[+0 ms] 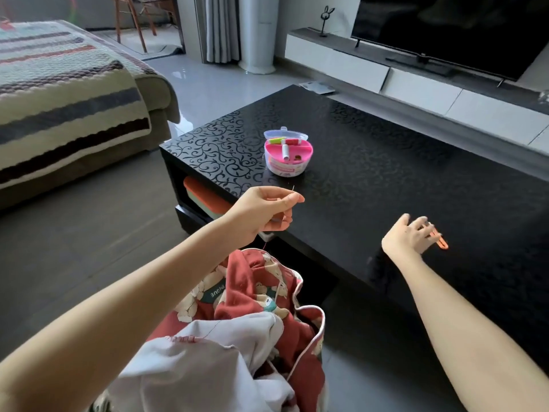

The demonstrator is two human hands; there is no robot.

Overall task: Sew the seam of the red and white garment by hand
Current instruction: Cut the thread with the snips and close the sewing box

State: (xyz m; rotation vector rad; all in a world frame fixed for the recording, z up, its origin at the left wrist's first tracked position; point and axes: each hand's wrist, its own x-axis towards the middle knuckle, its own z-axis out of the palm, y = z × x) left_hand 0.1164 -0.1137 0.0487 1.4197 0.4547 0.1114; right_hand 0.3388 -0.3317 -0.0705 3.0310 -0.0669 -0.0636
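The red and white printed fabric garment (243,295) lies bunched in the lap, with red stitches along its white lining. Above it, the left hand (267,209) pinches a thin metal needle (293,189) between thumb and forefinger. The right hand (411,236) rests on the glossy black patterned table (386,162), its fingers over a small orange tool (442,242); whether they grip it is unclear. Farther back on the table stands a round pink plastic sewing box (288,157), open.

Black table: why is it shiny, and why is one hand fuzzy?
Head view: the glossy black patterned table mirrors pale light on its far side; the right hand by the small orange tool is blurred, while the left hand looks sharp.
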